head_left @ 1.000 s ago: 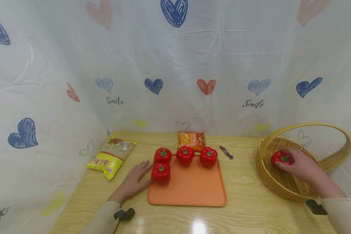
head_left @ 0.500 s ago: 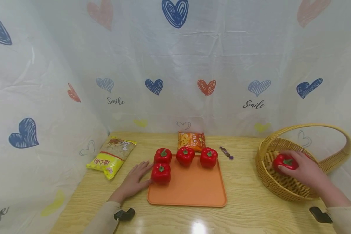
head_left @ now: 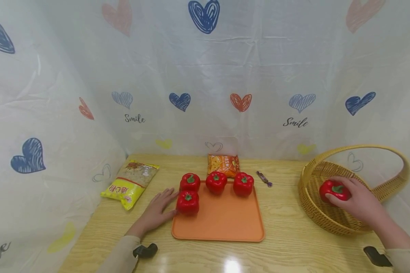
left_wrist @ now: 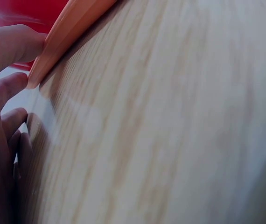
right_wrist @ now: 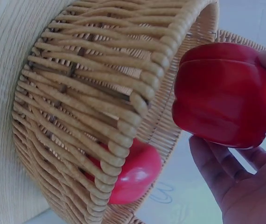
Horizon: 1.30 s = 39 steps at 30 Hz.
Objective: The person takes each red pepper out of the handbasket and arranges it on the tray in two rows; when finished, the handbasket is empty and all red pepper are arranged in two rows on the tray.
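Observation:
My right hand (head_left: 360, 199) grips a red bell pepper (head_left: 335, 190) with a green stem, thumb on one side and fingers on the other. It is at the mouth of the wicker basket (head_left: 305, 206). Through the basket's weave and over its rim, the right wrist view shows a second red bell pepper (right_wrist: 135, 172) inside, hidden in the head view. My left hand (head_left: 157, 210) rests with fingers extended at the left edge of an orange tray (head_left: 225, 223), its thumb at the rim. Beside it, a red bell pepper (head_left: 188, 203) sits on the tray.
More red bell peppers stand along the tray's far side, including one (head_left: 216, 182) in the middle and one (head_left: 243, 184) at the right. Behind them lies an orange snack packet (head_left: 223, 165). A yellow bag (head_left: 131, 182) lies left, a wrapped candy (head_left: 264, 178) right of the tray.
My right hand has shifted slightly right and toward me with the bell pepper still in its grip. My left hand and the tray have stayed put.

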Each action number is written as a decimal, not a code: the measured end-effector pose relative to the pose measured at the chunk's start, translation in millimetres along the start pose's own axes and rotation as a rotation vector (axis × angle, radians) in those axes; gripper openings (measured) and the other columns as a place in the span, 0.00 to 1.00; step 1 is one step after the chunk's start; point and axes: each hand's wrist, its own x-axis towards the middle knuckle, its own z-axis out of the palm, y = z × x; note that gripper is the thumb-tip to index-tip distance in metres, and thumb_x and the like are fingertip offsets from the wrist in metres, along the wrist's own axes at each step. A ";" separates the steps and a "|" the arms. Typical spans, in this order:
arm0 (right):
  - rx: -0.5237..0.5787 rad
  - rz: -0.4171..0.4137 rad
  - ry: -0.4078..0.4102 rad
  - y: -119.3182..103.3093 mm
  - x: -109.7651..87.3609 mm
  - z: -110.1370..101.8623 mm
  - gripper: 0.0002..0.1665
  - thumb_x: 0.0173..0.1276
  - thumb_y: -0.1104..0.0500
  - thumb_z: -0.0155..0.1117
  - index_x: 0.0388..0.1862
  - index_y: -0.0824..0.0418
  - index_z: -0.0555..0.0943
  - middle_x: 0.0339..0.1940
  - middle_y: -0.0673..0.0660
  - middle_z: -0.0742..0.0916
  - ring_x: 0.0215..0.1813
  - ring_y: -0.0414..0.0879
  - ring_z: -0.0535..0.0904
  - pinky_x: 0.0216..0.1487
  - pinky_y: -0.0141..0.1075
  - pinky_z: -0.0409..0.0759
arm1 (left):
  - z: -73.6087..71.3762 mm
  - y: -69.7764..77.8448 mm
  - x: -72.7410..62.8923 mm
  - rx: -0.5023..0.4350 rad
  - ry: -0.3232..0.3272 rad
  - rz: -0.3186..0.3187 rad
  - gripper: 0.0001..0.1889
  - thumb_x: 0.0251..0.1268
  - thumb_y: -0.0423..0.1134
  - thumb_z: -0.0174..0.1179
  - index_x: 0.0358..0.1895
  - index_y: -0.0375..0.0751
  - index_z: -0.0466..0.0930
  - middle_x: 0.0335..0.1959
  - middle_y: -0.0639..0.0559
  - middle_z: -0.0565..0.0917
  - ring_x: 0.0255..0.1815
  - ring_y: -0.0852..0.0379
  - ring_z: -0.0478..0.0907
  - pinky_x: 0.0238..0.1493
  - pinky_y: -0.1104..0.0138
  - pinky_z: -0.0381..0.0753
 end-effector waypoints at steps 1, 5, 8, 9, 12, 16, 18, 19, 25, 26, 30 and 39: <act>-0.001 0.003 0.000 -1.4 -0.7 -0.3 0.37 0.65 0.44 0.74 0.63 0.65 0.75 0.53 0.73 0.77 0.47 0.73 0.79 0.39 0.64 0.82 | 0.2 -0.3 0.0 0.001 -0.001 0.000 0.37 0.69 0.58 0.60 0.78 0.49 0.65 0.80 0.42 0.61 0.82 0.40 0.49 0.80 0.44 0.43; 0.005 0.013 -0.011 -7.1 -3.8 -1.4 0.37 0.66 0.43 0.73 0.65 0.64 0.74 0.55 0.73 0.76 0.47 0.73 0.79 0.37 0.63 0.83 | 0.6 -0.8 0.2 0.003 -0.004 -0.003 0.37 0.69 0.58 0.60 0.78 0.49 0.65 0.80 0.42 0.61 0.82 0.41 0.49 0.80 0.45 0.43; 0.012 0.003 -0.005 -11.5 -5.2 -1.3 0.37 0.66 0.44 0.74 0.65 0.64 0.75 0.56 0.73 0.76 0.48 0.73 0.79 0.37 0.61 0.84 | 0.3 -0.5 0.3 0.000 -0.003 -0.005 0.37 0.69 0.58 0.60 0.78 0.49 0.65 0.80 0.42 0.60 0.82 0.41 0.48 0.81 0.45 0.43; 0.012 -0.004 0.001 -12.9 -5.3 -1.1 0.36 0.65 0.45 0.74 0.64 0.64 0.75 0.56 0.73 0.76 0.48 0.73 0.79 0.36 0.59 0.85 | 0.2 -0.4 0.4 0.001 -0.004 -0.005 0.37 0.69 0.58 0.60 0.78 0.49 0.65 0.80 0.42 0.60 0.82 0.41 0.48 0.81 0.45 0.43; 0.014 -0.026 0.025 -17.4 -5.9 -1.1 0.36 0.64 0.46 0.76 0.63 0.63 0.76 0.55 0.71 0.78 0.48 0.71 0.79 0.36 0.53 0.85 | -0.2 0.4 0.3 0.004 -0.005 -0.006 0.37 0.69 0.58 0.60 0.78 0.49 0.65 0.80 0.42 0.60 0.82 0.40 0.48 0.81 0.45 0.43; 0.015 -0.036 0.033 -24.4 -7.2 -1.2 0.35 0.63 0.45 0.77 0.63 0.62 0.77 0.55 0.69 0.78 0.48 0.66 0.79 0.35 0.48 0.82 | -0.8 1.4 0.3 0.001 -0.004 -0.006 0.37 0.69 0.57 0.60 0.78 0.49 0.65 0.80 0.42 0.61 0.82 0.40 0.49 0.80 0.44 0.43; 0.015 -0.031 0.022 -28.4 -8.3 -1.1 0.36 0.63 0.44 0.76 0.63 0.61 0.77 0.56 0.69 0.77 0.47 0.65 0.78 0.35 0.47 0.82 | -1.0 1.6 0.2 -0.004 -0.002 -0.006 0.37 0.69 0.57 0.61 0.78 0.49 0.65 0.80 0.42 0.61 0.82 0.40 0.49 0.80 0.44 0.43; 0.016 -0.030 0.017 -30.4 -8.7 -0.9 0.36 0.63 0.44 0.76 0.63 0.60 0.77 0.56 0.68 0.77 0.47 0.65 0.78 0.35 0.47 0.82 | -1.1 1.6 0.2 -0.005 -0.002 -0.005 0.37 0.69 0.57 0.60 0.78 0.49 0.65 0.80 0.42 0.61 0.82 0.40 0.49 0.80 0.44 0.43; 0.030 -0.041 0.008 -40.6 -10.9 0.4 0.35 0.63 0.44 0.77 0.64 0.59 0.78 0.54 0.66 0.79 0.46 0.63 0.79 0.34 0.45 0.82 | -1.0 0.8 0.0 0.002 -0.007 -0.005 0.37 0.69 0.58 0.60 0.78 0.49 0.65 0.80 0.42 0.60 0.82 0.41 0.49 0.80 0.45 0.44; 0.035 -0.042 0.005 -42.5 -11.3 0.6 0.36 0.62 0.44 0.77 0.64 0.59 0.78 0.54 0.66 0.79 0.47 0.63 0.79 0.34 0.47 0.83 | -0.8 0.6 0.0 0.003 -0.007 -0.004 0.37 0.69 0.58 0.60 0.78 0.48 0.66 0.80 0.42 0.60 0.82 0.41 0.49 0.81 0.45 0.44; 0.053 -0.035 -0.023 -50.6 -12.3 1.7 0.37 0.62 0.44 0.77 0.65 0.58 0.76 0.55 0.67 0.78 0.48 0.66 0.79 0.35 0.54 0.86 | -0.8 0.4 -0.1 0.000 -0.004 0.000 0.37 0.69 0.58 0.60 0.78 0.49 0.66 0.80 0.42 0.60 0.82 0.41 0.49 0.80 0.45 0.44; 0.093 -0.084 -0.013 -70.6 -11.8 11.2 0.36 0.60 0.44 0.78 0.64 0.55 0.78 0.57 0.64 0.80 0.54 0.64 0.77 0.42 0.63 0.85 | -0.6 0.6 0.0 -0.003 0.002 0.005 0.37 0.69 0.58 0.60 0.78 0.48 0.65 0.80 0.42 0.61 0.82 0.40 0.49 0.80 0.44 0.43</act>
